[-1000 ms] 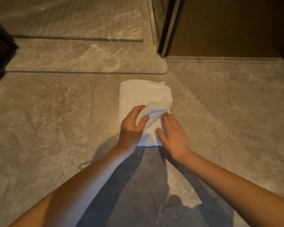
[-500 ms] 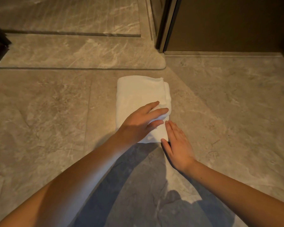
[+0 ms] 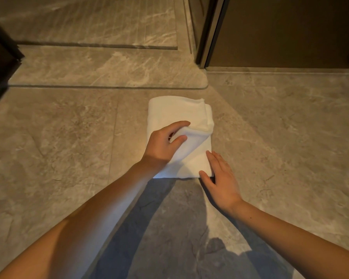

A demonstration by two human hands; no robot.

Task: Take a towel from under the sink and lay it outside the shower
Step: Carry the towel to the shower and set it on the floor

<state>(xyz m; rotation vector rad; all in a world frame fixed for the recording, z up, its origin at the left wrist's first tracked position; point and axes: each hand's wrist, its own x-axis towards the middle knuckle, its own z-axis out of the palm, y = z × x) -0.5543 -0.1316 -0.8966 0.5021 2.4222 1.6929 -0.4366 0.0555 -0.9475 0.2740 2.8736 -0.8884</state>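
Now towel (image 3: 175, 113) between left fingers (image 3: 179, 138)

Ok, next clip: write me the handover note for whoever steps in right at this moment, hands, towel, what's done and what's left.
Left hand: pinching a fold of the top layer of the towel, that fold raised off the stack; grip closed on cloth.
Right hand: open and flat, fingers on the towel's near right corner, pinning it to the floor.
Towel: white, folded in layers, lying on the tiled floor just in front of the raised shower threshold.
Done: towel is out and at the shower.
Left: open the folds and spread it flat, probably starting with the layer in the left hand.
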